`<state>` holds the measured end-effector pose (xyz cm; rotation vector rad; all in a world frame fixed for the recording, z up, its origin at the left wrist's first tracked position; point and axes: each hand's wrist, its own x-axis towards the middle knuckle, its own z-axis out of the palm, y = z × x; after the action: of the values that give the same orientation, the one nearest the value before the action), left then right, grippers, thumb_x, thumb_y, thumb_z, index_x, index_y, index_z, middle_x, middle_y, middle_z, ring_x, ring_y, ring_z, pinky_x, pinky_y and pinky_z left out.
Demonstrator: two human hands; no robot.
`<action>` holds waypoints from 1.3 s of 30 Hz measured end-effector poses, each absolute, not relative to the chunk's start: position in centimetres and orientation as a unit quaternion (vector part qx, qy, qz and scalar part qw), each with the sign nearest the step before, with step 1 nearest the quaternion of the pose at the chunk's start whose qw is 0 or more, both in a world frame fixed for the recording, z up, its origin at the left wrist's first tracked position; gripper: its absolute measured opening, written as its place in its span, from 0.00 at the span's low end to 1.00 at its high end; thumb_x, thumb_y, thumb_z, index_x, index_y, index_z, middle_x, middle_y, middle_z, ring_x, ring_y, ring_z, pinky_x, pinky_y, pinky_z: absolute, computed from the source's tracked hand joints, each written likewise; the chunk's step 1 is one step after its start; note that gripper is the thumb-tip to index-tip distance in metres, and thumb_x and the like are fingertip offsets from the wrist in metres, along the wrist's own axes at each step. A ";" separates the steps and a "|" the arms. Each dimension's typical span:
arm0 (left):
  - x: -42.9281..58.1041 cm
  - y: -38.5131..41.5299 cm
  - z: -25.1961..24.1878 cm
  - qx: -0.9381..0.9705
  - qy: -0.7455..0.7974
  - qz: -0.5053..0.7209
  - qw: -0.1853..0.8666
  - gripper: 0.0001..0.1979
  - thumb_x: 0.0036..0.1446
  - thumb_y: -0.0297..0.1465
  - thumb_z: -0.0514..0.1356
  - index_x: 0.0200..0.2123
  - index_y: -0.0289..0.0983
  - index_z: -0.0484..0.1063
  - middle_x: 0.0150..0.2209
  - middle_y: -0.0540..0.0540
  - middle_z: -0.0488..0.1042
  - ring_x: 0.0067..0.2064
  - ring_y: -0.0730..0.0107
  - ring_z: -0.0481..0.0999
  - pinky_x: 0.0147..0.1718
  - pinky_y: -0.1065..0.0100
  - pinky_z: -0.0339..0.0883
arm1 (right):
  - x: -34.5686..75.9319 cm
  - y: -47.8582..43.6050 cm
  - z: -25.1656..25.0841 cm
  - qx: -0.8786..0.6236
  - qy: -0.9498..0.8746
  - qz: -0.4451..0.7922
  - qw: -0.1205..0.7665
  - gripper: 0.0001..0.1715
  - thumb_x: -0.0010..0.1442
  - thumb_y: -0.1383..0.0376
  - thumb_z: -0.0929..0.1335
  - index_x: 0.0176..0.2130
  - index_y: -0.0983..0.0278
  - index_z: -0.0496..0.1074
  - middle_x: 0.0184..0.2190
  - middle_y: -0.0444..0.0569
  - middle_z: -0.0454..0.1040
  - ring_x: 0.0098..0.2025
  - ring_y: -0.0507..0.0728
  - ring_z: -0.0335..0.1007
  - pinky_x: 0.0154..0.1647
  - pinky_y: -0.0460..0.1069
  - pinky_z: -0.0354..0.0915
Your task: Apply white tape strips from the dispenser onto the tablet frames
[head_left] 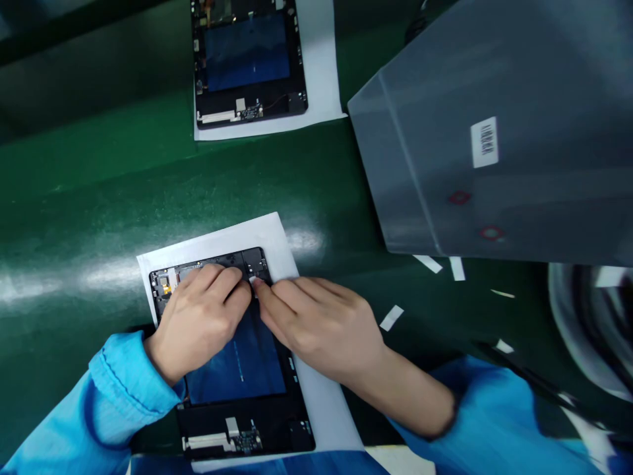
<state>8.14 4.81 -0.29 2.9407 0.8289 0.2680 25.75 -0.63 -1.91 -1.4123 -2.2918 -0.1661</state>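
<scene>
An opened tablet [237, 369] lies on a white sheet [324, 406], its inside facing up, with a dark blue panel in the middle and small circuit parts along both ends. Over its upper part, my left hand [205, 320] is closed with the fingers curled down. Whatever those fingers grip is hidden beneath them. My right hand [321, 323] meets it from the right, thumb and fingertips pinched at a small white piece [252, 282] near the tablet's upper right corner. The two hands almost touch there.
A second opened tablet [247, 53] rests on another white sheet [321, 59] at the back. On the right stands a large grey box-like object [494, 86] with a barcode label. Several white strips [391, 318] lie on the green table [99, 178]. A blurred roll [588, 330] is at far right.
</scene>
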 end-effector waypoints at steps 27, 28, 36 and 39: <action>8.2 4.9 -0.5 0.957 0.272 0.089 0.041 0.07 0.64 0.26 0.55 0.37 0.34 0.73 0.38 0.44 0.75 0.38 0.63 0.71 0.37 0.62 0.69 | 25.8 -0.9 -2.3 -0.512 -0.830 -0.071 0.210 0.08 0.61 0.73 0.67 0.40 0.69 0.77 0.22 0.42 0.68 0.25 0.52 0.60 0.26 0.50 0.56; 8.2 4.8 -0.5 0.958 0.271 0.090 0.042 0.07 0.64 0.26 0.55 0.37 0.33 0.73 0.38 0.44 0.75 0.38 0.63 0.71 0.36 0.62 0.69 | 25.8 -1.0 -2.3 -0.516 -0.829 -0.067 0.205 0.09 0.61 0.73 0.67 0.41 0.69 0.77 0.22 0.42 0.68 0.25 0.52 0.60 0.26 0.50 0.56; 8.1 4.7 -0.2 0.954 0.282 0.083 0.054 0.09 0.64 0.25 0.53 0.35 0.33 0.73 0.38 0.44 0.75 0.38 0.62 0.71 0.36 0.61 0.70 | 25.3 -1.8 -1.8 -0.534 -0.833 -0.049 0.136 0.14 0.62 0.71 0.65 0.46 0.71 0.75 0.25 0.45 0.67 0.29 0.54 0.60 0.30 0.51 0.56; 8.5 4.9 -0.2 0.952 0.285 0.092 0.064 0.09 0.64 0.26 0.53 0.35 0.33 0.73 0.38 0.43 0.76 0.39 0.61 0.72 0.37 0.60 0.72 | 25.5 -2.7 -1.8 -0.530 -0.839 -0.050 0.110 0.19 0.65 0.67 0.63 0.53 0.73 0.71 0.29 0.48 0.69 0.33 0.57 0.61 0.36 0.53 0.59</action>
<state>8.49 4.88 -0.19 2.8746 0.8606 0.2775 25.51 -2.69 -1.85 -1.5570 -2.4666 -0.1478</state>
